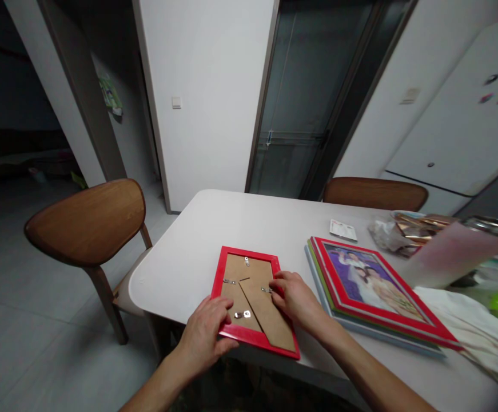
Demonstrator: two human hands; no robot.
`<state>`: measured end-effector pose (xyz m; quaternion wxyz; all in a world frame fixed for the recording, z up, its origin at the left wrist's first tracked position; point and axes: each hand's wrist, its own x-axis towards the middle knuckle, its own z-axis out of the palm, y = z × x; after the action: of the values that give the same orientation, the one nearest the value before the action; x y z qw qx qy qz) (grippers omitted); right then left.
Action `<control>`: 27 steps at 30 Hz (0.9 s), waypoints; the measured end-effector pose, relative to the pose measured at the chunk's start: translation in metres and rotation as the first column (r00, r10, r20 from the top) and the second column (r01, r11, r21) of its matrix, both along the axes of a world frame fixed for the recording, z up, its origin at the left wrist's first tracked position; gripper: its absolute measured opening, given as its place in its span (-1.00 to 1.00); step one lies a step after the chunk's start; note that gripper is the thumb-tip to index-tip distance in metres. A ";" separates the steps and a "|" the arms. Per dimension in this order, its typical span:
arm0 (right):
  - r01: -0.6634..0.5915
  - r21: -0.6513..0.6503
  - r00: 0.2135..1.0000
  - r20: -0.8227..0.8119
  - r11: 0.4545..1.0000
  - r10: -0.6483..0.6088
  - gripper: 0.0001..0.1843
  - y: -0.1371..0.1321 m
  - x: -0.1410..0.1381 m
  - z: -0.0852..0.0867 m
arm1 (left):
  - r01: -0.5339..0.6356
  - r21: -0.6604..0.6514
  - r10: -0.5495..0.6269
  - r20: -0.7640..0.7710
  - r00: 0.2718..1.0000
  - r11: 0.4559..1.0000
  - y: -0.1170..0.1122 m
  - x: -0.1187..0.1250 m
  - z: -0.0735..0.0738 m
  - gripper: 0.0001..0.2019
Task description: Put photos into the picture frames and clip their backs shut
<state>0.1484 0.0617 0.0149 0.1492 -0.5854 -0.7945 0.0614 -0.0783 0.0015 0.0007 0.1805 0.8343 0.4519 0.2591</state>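
Note:
A red picture frame lies face down at the near edge of the table. Its brown backing board faces up, with a slanted stand leg lying along it. Small metal clips sit around the board on all sides. My left hand holds the frame's near left corner, thumb below the near edge and fingers over the side. At the right side, the curled fingers of my right hand touch the frame beside a clip; their tips are partly hidden.
Right of my right hand lies a stack of frames, a red one with a photo on top. Behind it are a small white card and plastic-wrapped items. White cloth lies farther right. Wooden chairs stand left and behind the white table.

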 end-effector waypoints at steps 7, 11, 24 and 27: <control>0.063 0.078 0.997 0.033 0.995 -0.066 -0.75 0.001 -0.010 -0.001 | -0.026 -0.007 0.026 -0.001 1.000 1.000 -0.002 0.002 -0.001 -0.71; -0.051 0.120 0.997 -0.058 0.991 0.058 -0.72 0.002 -0.043 -0.001 | -0.036 0.017 0.036 0.019 0.999 0.999 -0.005 0.006 -0.004 -0.70; 0.088 0.110 0.996 -0.020 0.990 -0.086 -0.69 0.042 -0.062 -0.012 | -0.052 -0.040 0.054 0.034 0.998 0.998 -0.008 0.009 -0.006 -0.66; 0.162 0.108 0.987 0.001 0.981 -0.163 -0.69 0.050 -0.052 -0.014 | -0.048 -0.049 0.050 0.040 0.998 0.998 -0.007 0.009 -0.007 -0.69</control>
<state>0.0968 0.1115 0.0011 0.1810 -0.6397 -0.7470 0.0034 -0.0690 -0.0054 -0.0062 0.2034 0.8128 0.4744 0.2699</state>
